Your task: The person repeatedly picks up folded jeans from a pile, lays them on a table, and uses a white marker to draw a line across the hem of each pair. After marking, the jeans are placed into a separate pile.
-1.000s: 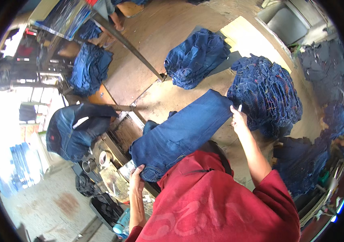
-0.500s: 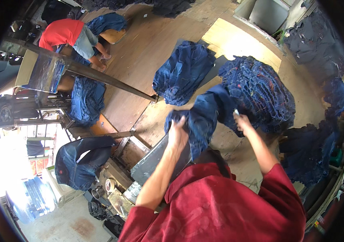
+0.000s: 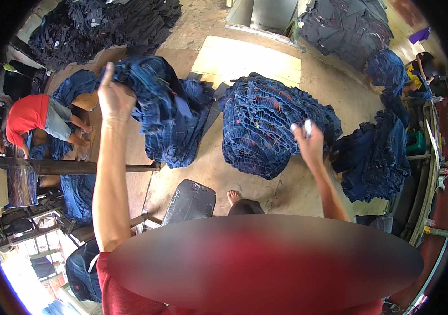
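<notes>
My left hand (image 3: pixel 116 98) is raised at the left, its thumb pointing up and its fingers curled at the edge of a dark blue denim garment (image 3: pixel 153 79). The cloth hides part of those fingers. That garment hangs bunched over a heap of blue denim pieces (image 3: pixel 174 144). My right hand (image 3: pixel 312 143) is closed on a small white object (image 3: pixel 308 127), too small to name exactly. It hovers over the right side of a large rounded stack of denim pieces (image 3: pixel 260 126), whose layered edges show loose threads.
A worn dark padded seat (image 3: pixel 189 202) stands near my bare foot (image 3: pixel 233 197). More denim (image 3: pixel 373 157) lies at the right, and dark cloth heaps (image 3: pixel 113 31) lie behind. A person in red (image 3: pixel 29 118) bends at the left beyond a metal bar (image 3: pixel 66 167). Another person (image 3: pixel 423 68) is far right.
My left hand has carried the denim garment left, from in front of me to over the left heap. The garment has left my right hand's side. The view has swung right.
</notes>
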### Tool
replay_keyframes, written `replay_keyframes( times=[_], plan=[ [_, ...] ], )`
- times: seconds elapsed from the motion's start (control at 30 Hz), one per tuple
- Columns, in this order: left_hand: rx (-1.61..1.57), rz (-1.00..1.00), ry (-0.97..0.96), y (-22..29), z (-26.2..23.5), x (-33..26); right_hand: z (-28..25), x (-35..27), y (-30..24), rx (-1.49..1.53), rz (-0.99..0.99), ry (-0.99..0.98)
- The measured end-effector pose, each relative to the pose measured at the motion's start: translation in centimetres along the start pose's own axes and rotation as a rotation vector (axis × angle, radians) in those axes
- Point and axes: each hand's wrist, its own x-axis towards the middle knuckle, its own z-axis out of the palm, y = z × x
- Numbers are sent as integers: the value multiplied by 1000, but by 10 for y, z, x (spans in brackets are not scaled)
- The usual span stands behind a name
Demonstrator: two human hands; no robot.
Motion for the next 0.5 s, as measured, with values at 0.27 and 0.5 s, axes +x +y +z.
replay_keyframes(
  times=[0.27, 0.5],
  plan=[
    [122, 173, 265, 13, -53, -33, 3, 156, 51, -369, -131, -18],
    [73, -186, 1000, -108, -213, -148, 21, 212, 112, -584, 43, -511]
  ],
)
